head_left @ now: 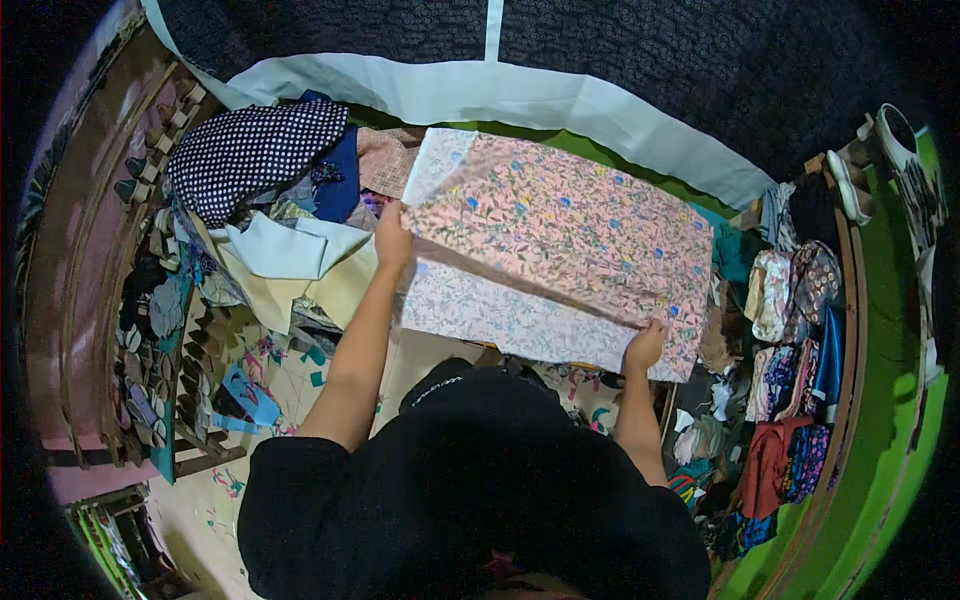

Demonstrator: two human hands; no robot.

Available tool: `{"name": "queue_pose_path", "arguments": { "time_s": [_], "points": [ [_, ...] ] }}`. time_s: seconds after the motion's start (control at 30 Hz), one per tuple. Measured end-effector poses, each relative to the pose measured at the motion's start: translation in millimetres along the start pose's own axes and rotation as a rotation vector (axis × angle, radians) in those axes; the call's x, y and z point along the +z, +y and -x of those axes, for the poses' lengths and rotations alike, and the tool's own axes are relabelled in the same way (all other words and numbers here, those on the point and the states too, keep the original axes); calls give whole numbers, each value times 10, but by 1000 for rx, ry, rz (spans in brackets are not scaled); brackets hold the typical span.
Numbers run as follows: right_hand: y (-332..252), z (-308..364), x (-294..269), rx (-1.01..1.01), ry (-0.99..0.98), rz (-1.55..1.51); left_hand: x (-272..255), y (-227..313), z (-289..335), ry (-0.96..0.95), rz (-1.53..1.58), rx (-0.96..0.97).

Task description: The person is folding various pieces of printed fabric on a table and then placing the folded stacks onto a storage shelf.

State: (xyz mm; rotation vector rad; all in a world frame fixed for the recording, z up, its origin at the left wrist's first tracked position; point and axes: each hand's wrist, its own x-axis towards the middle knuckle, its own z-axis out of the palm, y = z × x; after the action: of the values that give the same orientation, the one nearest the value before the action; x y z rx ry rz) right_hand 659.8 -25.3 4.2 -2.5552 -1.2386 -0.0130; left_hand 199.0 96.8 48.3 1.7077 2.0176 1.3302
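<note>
A pink floral fabric (570,215) with blue and yellow flowers lies spread in front of me, its near part turned so the paler reverse side shows. My left hand (393,238) is closed on the fabric's left edge. Farther right, my right hand (648,343) pinches the same cloth by its near right part. Between the two hands the held edge runs slanting down to the right, slightly blurred. The surface under the cloth is mostly hidden.
At the left sits a heap with a dark dotted cloth (255,150) and a pale blue piece (275,245). Folded fabrics (775,455) are stacked along the right. Wooden racks with shoes (145,400) stand at the left. Scraps (260,355) litter the floor. A dark curtain (640,60) hangs behind.
</note>
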Motion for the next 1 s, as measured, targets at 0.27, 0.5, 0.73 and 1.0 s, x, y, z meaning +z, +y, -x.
{"name": "queue_pose_path", "arguments": {
  "time_s": [0.27, 0.5, 0.73, 1.0],
  "points": [
    [-109, 339, -256, 116, -11, -122, -777, -98, 505, 200, -60, 99],
    [103, 296, -88, -140, 75, -60, -849, -817, 1326, -8, -287, -145],
    [257, 335, -260, -208, 172, -97, -865, -751, 1368, -86, -255, -287],
    [845, 264, -129, -116, -71, -242, -535, -835, 1549, -149, 1334, -1227]
  ]
}}
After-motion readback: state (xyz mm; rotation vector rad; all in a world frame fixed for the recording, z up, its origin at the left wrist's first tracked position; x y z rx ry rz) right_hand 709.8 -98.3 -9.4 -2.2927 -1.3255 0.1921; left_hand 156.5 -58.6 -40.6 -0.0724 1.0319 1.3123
